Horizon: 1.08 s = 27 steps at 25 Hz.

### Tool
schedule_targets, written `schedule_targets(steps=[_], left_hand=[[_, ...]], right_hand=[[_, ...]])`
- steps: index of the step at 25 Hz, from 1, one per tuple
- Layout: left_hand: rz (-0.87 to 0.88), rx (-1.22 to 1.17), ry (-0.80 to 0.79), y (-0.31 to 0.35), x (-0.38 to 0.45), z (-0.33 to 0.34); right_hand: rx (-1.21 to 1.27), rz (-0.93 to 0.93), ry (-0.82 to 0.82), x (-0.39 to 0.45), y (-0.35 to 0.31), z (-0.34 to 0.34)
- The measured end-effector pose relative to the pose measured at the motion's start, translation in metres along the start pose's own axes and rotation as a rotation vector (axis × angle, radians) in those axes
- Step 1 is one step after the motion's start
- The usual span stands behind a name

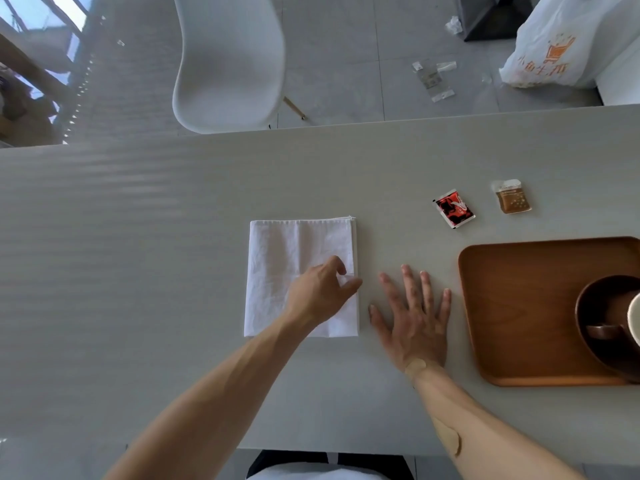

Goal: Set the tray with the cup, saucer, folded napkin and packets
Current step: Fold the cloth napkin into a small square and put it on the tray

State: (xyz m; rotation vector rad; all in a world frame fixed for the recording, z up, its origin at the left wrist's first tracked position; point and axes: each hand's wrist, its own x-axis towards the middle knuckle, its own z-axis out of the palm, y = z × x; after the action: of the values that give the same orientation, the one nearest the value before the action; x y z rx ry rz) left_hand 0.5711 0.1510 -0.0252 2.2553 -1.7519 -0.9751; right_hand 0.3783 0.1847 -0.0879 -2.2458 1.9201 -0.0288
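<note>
Head view: looking down on a pale grey desk [173,237] with both bare forearms reaching in.
Napkin: a white folded cloth napkin [277,258] is lying flat on the desk, left of centre and well apart from the tray.
Left hand: the left hand [320,292] is resting on the napkin's right half, its fingers [351,284] curling at the right edge and pinching up a small bit of cloth there.
Right hand: the right hand [414,313] is lying palm down on bare desk between napkin and tray, fingers spread wide, holding nothing, its thumb just beside the napkin's right edge.
Tray: a brown wooden square tray [512,306] is sitting at the right, already carrying a dark wooden saucer [588,306] with a cup [635,320] that is mostly cut off by the frame.
Packets: a red and black sachet [453,208] and a clear sachet of brown liquid [512,197] are lying on the desk beyond the tray, not yet on it.
Risk, unfolding: lifting by that one pinched layer is likely to let the layers fall open, spoiling the fold.
Risk, dragging: pulling the cloth sideways under one hand could be creasing or skewing it.
Risk, cup: carrying the napkin across could be brushing the cup near the tray's edge.
</note>
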Motion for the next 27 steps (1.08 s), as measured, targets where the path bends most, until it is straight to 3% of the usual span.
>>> schedule_targets(steps=[4, 7, 9, 12, 15, 21, 27], left_hand=[[0.355, 0.100, 0.334, -0.043, -0.020, -0.009], [0.480, 0.204, 0.463, -0.069, -0.019, -0.009], [0.467, 0.223, 0.417, -0.076, -0.013, -0.005], [0.423, 0.245, 0.304, -0.083, -0.006, 0.002], [0.391, 0.292, 0.243, -0.096, 0.000, 0.003], [0.232, 0.370, 0.288, -0.150, 0.002, -0.017], [0.232, 0.396, 0.255, -0.148, -0.002, -0.022]], right_hand=[[0.028, 0.003, -0.008, -0.001, -0.003, -0.011], [0.228, 0.089, 0.177, 0.010, -0.027, -0.027], [0.261, -0.041, 0.284, 0.027, -0.068, -0.033], [0.151, -0.334, 0.165, 0.037, -0.121, -0.024], [0.093, -0.232, 0.003, 0.044, -0.118, -0.005], [0.014, -0.148, 0.007, 0.045, -0.112, 0.009], [-0.032, -0.120, 0.004, 0.041, -0.115, 0.000]])
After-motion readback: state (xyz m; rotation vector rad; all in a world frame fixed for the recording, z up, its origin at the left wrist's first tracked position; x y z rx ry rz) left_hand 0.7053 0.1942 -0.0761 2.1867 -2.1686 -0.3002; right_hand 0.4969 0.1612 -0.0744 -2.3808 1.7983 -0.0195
